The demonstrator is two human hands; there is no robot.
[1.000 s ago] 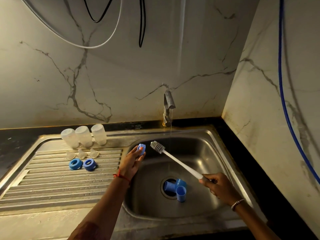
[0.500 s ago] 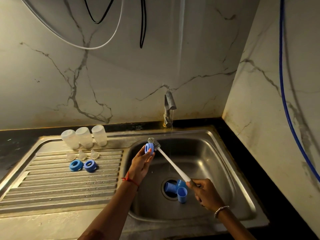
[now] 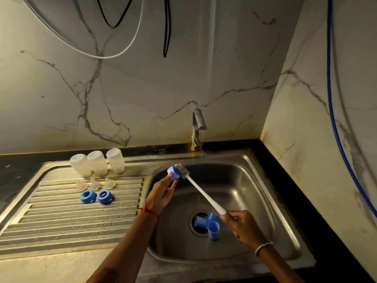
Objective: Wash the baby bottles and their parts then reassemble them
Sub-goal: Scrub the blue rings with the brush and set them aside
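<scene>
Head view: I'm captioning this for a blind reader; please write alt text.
Over a steel sink, the left hand holds a blue ring against the bottle brush gripped by the right hand. Three clear bottles stand on the drainboard; the tap runs.

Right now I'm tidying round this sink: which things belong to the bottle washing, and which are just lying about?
Job: blue ring in left hand, brush in right hand, three bottles, three teats, two more blue rings, blue caps in the sink, running tap.
Lying about: white cable, black cable, blue hose.
</scene>
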